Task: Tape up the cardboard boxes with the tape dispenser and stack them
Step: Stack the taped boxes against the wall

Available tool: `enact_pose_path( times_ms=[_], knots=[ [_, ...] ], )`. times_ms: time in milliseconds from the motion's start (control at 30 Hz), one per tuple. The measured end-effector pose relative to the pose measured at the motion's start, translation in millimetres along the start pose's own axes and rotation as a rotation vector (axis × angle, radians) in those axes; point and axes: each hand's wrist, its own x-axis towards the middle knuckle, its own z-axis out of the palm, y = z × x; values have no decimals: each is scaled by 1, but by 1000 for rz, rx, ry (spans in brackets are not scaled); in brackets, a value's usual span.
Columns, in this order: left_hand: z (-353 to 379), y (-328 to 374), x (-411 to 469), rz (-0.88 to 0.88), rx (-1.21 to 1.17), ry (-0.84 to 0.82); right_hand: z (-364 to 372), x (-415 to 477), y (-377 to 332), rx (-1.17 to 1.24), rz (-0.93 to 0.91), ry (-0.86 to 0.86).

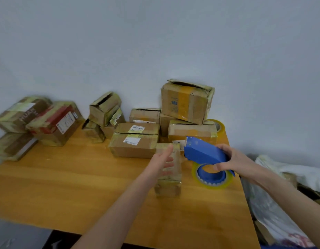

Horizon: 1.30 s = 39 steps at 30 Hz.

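A small taped cardboard box (169,184) stands upright near the middle of the wooden table (65,177). My left hand (162,160) lies against its left face with the fingers straight. My right hand (231,159) grips the blue tape dispenser (204,151) just right of the box, holding it above the table. Its roll of clear yellowish tape (211,178) hangs below my hand.
Several taped cardboard boxes line the back of the table: a pile at the left (38,121), a group in the middle (136,141), a big box stacked at the right (187,103). A spare tape roll (217,124) sits behind. Bags (281,194) lie beside the table's right edge.
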Motion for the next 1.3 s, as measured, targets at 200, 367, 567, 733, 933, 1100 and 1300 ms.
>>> enact_pose_path(
  times_ms=[200,367,567,733,933,1100,1300],
  knots=[
    [-11,-6,-11,-38,-65,-56,13,-2,-11,-109,-71,-108],
    [-17,-10,-14,73,111,118,27,-3,-21,-361,-164,-157],
    [-27,-22,-16,89,243,150,37,-1,-26,-543,-242,-196],
    [-71,-28,-19,89,190,259,19,-7,-14,-552,-218,-180],
    [-85,-42,-10,103,240,296,0,-3,17,-615,-148,-164],
    [-77,-58,1,92,263,314,-1,5,34,-682,-102,-164],
    [-68,-71,13,88,293,369,9,16,44,-782,-79,-156]
  ],
)
